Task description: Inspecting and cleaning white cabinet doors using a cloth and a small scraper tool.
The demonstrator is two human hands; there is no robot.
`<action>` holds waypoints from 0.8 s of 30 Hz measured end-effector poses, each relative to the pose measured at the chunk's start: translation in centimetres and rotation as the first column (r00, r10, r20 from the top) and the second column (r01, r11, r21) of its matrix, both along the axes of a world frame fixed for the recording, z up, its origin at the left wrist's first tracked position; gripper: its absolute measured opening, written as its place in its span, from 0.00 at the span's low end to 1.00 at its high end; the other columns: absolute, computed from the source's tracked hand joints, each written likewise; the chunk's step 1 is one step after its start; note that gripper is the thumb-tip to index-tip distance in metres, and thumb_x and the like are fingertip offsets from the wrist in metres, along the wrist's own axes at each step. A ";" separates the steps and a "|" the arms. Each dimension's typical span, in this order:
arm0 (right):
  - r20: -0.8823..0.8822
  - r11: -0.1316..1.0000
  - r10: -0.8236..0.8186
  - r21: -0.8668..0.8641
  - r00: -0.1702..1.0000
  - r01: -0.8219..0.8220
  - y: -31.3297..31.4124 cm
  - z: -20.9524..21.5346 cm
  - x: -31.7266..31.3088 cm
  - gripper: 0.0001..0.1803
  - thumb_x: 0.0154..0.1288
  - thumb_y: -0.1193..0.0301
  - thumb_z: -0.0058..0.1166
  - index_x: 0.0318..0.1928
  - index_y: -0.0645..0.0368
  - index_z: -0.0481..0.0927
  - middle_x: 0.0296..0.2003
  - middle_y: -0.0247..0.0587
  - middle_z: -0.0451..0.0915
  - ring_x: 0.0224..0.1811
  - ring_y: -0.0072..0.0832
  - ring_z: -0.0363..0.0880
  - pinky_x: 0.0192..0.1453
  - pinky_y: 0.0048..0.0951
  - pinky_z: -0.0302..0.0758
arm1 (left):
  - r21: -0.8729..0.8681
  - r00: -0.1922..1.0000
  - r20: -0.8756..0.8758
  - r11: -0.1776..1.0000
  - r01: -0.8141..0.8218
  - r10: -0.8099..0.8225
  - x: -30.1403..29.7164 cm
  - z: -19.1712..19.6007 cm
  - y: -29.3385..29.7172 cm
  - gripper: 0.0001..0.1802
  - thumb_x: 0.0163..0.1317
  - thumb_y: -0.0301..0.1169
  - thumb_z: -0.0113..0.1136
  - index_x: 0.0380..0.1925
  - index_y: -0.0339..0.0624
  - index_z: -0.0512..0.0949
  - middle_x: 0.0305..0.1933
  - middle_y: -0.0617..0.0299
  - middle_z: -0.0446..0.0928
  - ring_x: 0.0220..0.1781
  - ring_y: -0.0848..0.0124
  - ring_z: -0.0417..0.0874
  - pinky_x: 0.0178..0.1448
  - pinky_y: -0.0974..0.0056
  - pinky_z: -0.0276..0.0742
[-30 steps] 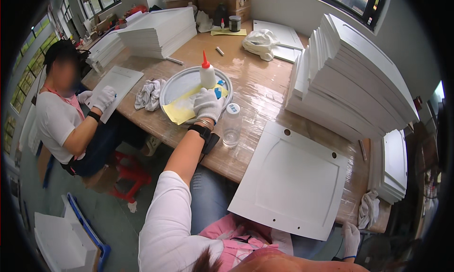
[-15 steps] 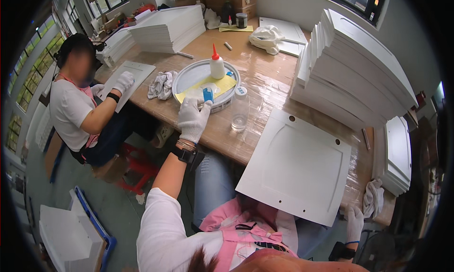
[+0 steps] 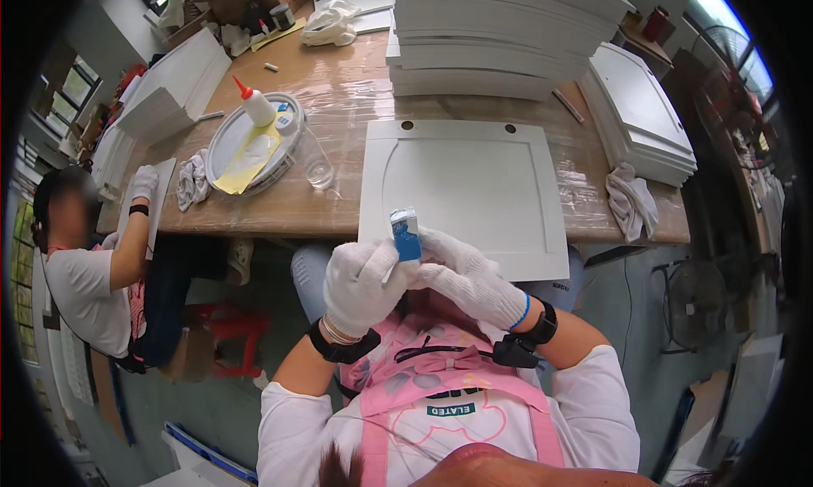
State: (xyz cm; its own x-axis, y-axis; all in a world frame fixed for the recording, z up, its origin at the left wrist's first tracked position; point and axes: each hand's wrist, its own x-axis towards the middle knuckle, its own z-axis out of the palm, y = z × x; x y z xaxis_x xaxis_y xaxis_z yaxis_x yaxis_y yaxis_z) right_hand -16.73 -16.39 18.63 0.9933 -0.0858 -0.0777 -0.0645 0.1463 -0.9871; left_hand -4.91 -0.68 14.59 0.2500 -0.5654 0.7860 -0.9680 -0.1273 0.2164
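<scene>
1. Head view, hands: the left hand [image 3: 362, 284] in a white knit glove is clamped round the lower part of a small blue and white rectangular block [image 3: 406, 233], while the right hand [image 3: 471, 277], also gloved, closes on it from the other side. The block sits between both hands, raised above the near edge of the white recessed-panel cabinet door [image 3: 468, 187].

2. Risk, as I judge it: the grip is by gloved fingertips only, so the block could slip and drop onto the door panel or into the lap.

3. The door overhangs the near edge of the plastic-wrapped wooden table [image 3: 339, 89]; a nudge from the forearms could tip it.

4. The small clear plastic cup [image 3: 319, 175] stands just beside the round white metal tray [image 3: 254, 144]; a sleeve passing over could knock it.

5. Packages and labels: a white squeeze bottle with a red pointed cap [image 3: 257, 106] stands upright in the tray beside a yellow sheet [image 3: 246, 159]. Its label is too small to tell.

6. A stack of white panels [image 3: 500, 34] fills the far side, and a co-worker [image 3: 85, 267] sits at the left.
</scene>
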 end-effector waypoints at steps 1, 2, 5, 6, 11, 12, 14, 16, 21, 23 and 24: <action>0.014 1.000 -0.023 -0.020 1.000 0.023 0.2 -0.3 -0.7 0.29 0.72 0.72 0.50 0.69 0.68 0.62 0.58 0.46 0.76 0.57 0.26 0.76 0.61 0.29 0.75 | 0.008 1.000 -0.012 1.000 0.024 -0.024 -0.4 -0.7 -0.1 0.20 0.53 0.33 0.74 0.44 0.45 0.77 0.40 0.59 0.76 0.37 0.59 0.77 0.39 0.58 0.75; 0.002 0.999 -0.038 -0.014 0.999 0.038 0.2 -0.9 -1.3 0.29 0.72 0.72 0.50 0.69 0.68 0.62 0.58 0.46 0.76 0.57 0.26 0.76 0.61 0.29 0.75 | 0.091 0.999 -0.023 0.995 0.041 -0.039 -0.7 -1.4 -0.1 0.21 0.52 0.32 0.74 0.44 0.45 0.77 0.41 0.59 0.76 0.38 0.59 0.78 0.40 0.58 0.75; -0.038 0.972 -0.191 0.130 0.981 0.194 -0.1 -3.0 -2.6 0.24 0.72 0.72 0.52 0.65 0.66 0.68 0.55 0.43 0.77 0.57 0.25 0.76 0.63 0.29 0.74 | 0.102 0.996 -0.004 0.991 0.087 -0.087 -1.9 -2.5 -1.4 0.20 0.50 0.31 0.74 0.44 0.46 0.78 0.41 0.60 0.76 0.39 0.59 0.78 0.41 0.58 0.75; -0.043 0.958 -0.230 0.166 0.972 0.234 -0.4 -3.6 -3.1 0.22 0.72 0.73 0.54 0.63 0.66 0.69 0.54 0.41 0.77 0.58 0.25 0.75 0.64 0.29 0.73 | 0.023 0.993 0.045 0.994 0.109 -0.110 -2.3 -2.4 -2.0 0.20 0.49 0.32 0.75 0.43 0.46 0.79 0.41 0.60 0.76 0.40 0.59 0.78 0.41 0.58 0.75; -0.023 0.912 -0.296 0.291 0.955 0.290 -2.8 -4.8 -7.0 0.22 0.70 0.76 0.56 0.62 0.67 0.69 0.55 0.42 0.77 0.60 0.27 0.75 0.67 0.31 0.71 | 0.131 0.977 0.002 0.969 0.210 -0.212 -3.4 -1.9 -1.5 0.25 0.48 0.29 0.75 0.48 0.47 0.77 0.43 0.60 0.76 0.42 0.59 0.78 0.44 0.57 0.76; -0.015 0.919 -0.305 0.257 0.952 0.299 -3.3 -4.9 -7.8 0.22 0.70 0.76 0.56 0.62 0.67 0.69 0.55 0.42 0.77 0.60 0.28 0.75 0.68 0.31 0.71 | 0.110 0.988 -0.005 0.982 0.153 -0.154 -3.0 -2.7 -1.3 0.25 0.49 0.30 0.74 0.48 0.46 0.77 0.45 0.60 0.76 0.44 0.60 0.77 0.45 0.57 0.76; 0.010 0.928 -0.325 0.194 0.946 0.317 -4.3 -5.3 -9.4 0.23 0.69 0.77 0.57 0.62 0.67 0.69 0.55 0.42 0.77 0.62 0.28 0.75 0.68 0.31 0.71 | 0.094 0.996 -0.055 0.993 0.075 -0.070 -2.1 -3.8 -0.8 0.24 0.51 0.29 0.73 0.49 0.45 0.77 0.46 0.58 0.76 0.46 0.59 0.77 0.47 0.57 0.76; -0.001 0.928 -0.354 0.128 0.935 0.351 -5.3 -5.9 -10.7 0.22 0.69 0.78 0.54 0.62 0.65 0.68 0.57 0.44 0.76 0.60 0.30 0.76 0.67 0.33 0.72 | 0.109 0.991 -0.131 0.994 0.027 -0.012 -1.3 -4.2 -0.2 0.23 0.53 0.27 0.72 0.51 0.43 0.77 0.47 0.55 0.76 0.47 0.56 0.78 0.49 0.55 0.76; -0.044 0.906 -0.421 0.035 0.906 0.422 -7.4 -6.1 -13.0 0.22 0.68 0.81 0.51 0.61 0.64 0.69 0.57 0.46 0.77 0.57 0.32 0.79 0.64 0.35 0.75 | 0.136 0.914 -0.387 0.988 -0.075 0.123 0.2 -6.2 1.0 0.19 0.62 0.30 0.67 0.52 0.39 0.77 0.49 0.53 0.76 0.47 0.61 0.79 0.47 0.61 0.79; -0.113 0.892 -0.436 0.079 0.893 0.446 -8.4 -5.8 -13.7 0.23 0.68 0.79 0.56 0.62 0.66 0.70 0.55 0.42 0.78 0.59 0.26 0.76 0.64 0.30 0.73 | 0.129 0.867 -0.481 0.988 -0.080 0.133 0.7 -6.8 1.3 0.20 0.63 0.29 0.65 0.54 0.37 0.77 0.51 0.52 0.76 0.46 0.65 0.80 0.50 0.62 0.79; -0.143 0.859 -0.493 0.076 0.858 0.506 -8.6 -5.6 -14.0 0.21 0.67 0.79 0.55 0.60 0.66 0.71 0.52 0.41 0.79 0.55 0.26 0.78 0.62 0.29 0.75 | 0.132 0.859 -0.491 0.987 -0.094 0.147 0.8 -7.1 1.3 0.19 0.64 0.27 0.64 0.54 0.35 0.76 0.50 0.53 0.76 0.47 0.66 0.79 0.52 0.63 0.78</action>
